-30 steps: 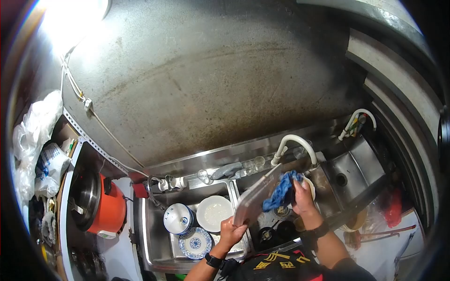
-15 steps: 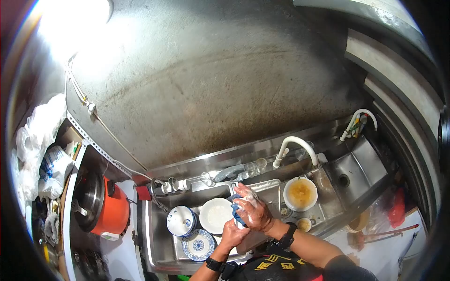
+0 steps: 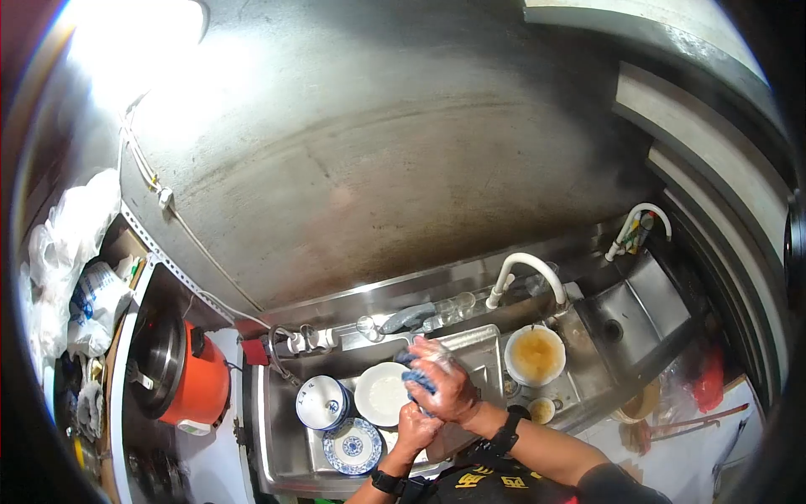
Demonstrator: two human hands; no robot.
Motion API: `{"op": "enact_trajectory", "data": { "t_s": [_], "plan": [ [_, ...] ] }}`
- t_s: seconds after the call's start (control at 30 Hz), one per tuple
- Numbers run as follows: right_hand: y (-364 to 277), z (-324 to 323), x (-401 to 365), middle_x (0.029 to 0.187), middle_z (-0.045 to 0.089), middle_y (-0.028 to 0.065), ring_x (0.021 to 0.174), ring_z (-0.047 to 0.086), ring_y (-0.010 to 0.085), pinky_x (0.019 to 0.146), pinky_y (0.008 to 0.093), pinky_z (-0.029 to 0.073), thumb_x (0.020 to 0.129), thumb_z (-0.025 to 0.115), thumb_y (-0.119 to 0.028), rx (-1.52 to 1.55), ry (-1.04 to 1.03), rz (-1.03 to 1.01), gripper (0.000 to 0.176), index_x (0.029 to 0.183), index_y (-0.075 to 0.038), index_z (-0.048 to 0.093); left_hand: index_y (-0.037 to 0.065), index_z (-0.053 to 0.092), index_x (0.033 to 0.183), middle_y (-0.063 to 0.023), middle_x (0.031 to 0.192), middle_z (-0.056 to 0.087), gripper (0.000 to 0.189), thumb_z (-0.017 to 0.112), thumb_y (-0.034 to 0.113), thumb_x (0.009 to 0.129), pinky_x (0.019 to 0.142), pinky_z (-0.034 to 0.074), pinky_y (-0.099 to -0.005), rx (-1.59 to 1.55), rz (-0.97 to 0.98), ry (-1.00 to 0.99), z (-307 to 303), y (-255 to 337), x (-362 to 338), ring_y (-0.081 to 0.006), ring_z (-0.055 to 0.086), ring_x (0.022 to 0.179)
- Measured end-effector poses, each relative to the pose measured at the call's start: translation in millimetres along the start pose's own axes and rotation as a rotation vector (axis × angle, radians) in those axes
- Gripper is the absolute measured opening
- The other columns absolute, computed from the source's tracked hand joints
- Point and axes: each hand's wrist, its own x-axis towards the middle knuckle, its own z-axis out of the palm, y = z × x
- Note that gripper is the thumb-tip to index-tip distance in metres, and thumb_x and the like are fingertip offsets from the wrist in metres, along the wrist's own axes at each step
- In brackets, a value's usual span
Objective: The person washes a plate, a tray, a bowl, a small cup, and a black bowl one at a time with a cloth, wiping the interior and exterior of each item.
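Left hand (image 3: 417, 428) grips a rectangular metal tray (image 3: 482, 357) by its left edge, flatter than earlier, right hand (image 3: 452, 391) clasping blue cloth (image 3: 419, 382).

Lamp (image 3: 138, 42) up left is blown out, pure white. From here the wall (image 3: 361, 168) glares beside it, then drops to dark toward the upper right. Sink (image 3: 264, 433) is well lit, small highlights on the steel. I see deep shadow around the cooker (image 3: 201, 378). Heavy fisheye: ledges (image 3: 697, 139) bow at right, corners black. Right hand (image 3: 445, 391) and cloth (image 3: 420, 382) slightly smeared; plate (image 3: 352, 447) pattern reads fine.
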Motion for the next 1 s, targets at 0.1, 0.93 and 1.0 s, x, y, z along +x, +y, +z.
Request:
{"op": "enact_trajectory", "data": {
  "t_s": [0.1, 0.93, 1.0],
  "plan": [
    [20.9, 1.3, -3.1, 0.123, 0.062, 0.0232, 0.121, 0.057, 0.0408, 0.105, 0.0453, 0.044, 0.084, 0.07, -0.012, 0.082, 0.106, 0.023, 0.027, 0.106, 0.003, 0.062, -0.002, 0.067, 0.097, -0.0138, 0.077, 0.071, 0.031, 0.076, 0.018, 0.075, 0.067, 0.054, -0.0346, 0.116, -0.095, 0.023, -5.9, 18.4, -8.3, -0.0196, 0.068, 0.069],
    [130.9, -12.1, -42.8, 0.085, 0.062, 0.0025, 0.078, 0.056, 0.0126, 0.072, 0.0303, 0.047, 0.095, 0.056, -0.015, 0.41, 0.452, 0.906, 0.016, 0.101, -0.001, 0.059, -0.001, 0.068, 0.101, -0.0149, 0.081, 0.073, 0.031, 0.076, 0.017, 0.078, 0.067, 0.056, -0.0354, 0.147, 0.009, 0.152, -24.5, 47.5, -28.4, -0.0226, 0.072, 0.072],
    [127.0, -20.5, -37.8, 0.083, 0.061, 0.0027, 0.075, 0.056, 0.0121, 0.07, 0.0312, 0.047, 0.095, 0.058, -0.016, 0.224, 0.475, 0.77, 0.016, 0.1, -0.001, 0.059, -0.002, 0.068, 0.101, -0.0152, 0.083, 0.073, 0.032, 0.078, 0.017, 0.078, 0.068, 0.056, -0.0353, 0.131, 0.03, 0.149, -21.9, 40.3, -25.5, -0.022, 0.072, 0.073]
  ]
}}
